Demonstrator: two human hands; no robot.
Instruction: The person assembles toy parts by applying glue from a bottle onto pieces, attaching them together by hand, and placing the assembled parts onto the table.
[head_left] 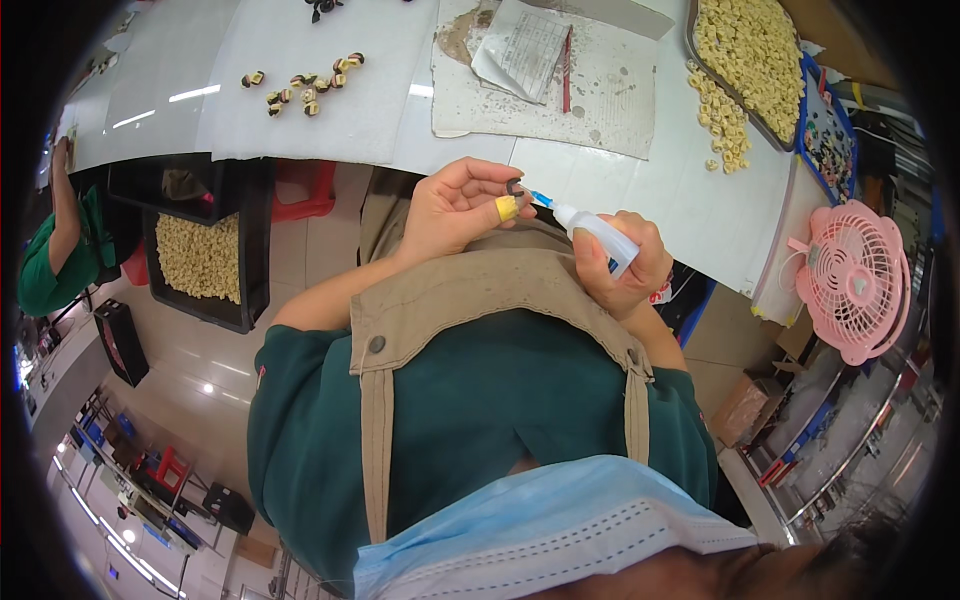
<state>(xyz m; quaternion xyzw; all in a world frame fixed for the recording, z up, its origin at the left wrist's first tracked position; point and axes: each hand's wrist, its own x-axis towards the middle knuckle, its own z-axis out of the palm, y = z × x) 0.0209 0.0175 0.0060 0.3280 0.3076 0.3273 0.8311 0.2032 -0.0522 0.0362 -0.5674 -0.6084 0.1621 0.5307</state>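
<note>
Between the thumb and fingers of my left hand [450,205] is a small dark curved piece [515,187], held just over the table's near edge. Yellow tape or a finger cover [507,208] wraps the thumb tip. My right hand [635,262] is closed round a translucent white squeeze bottle [605,238], tilted toward the left hand. Its thin blue nozzle [541,199] points at the dark piece and ends very close to it; whether they touch I cannot tell. Farther off on the left lie several small cream-and-dark assembled pieces [310,85].
A tray of cream pieces [750,60] stands at the far right, with a loose pile [722,125] beside it. Stained cardboard [600,120] bears papers and a red pen [567,70]. A pink fan [855,282] is at right; a black crate [245,315] sits low at left, near another person's arm [65,215].
</note>
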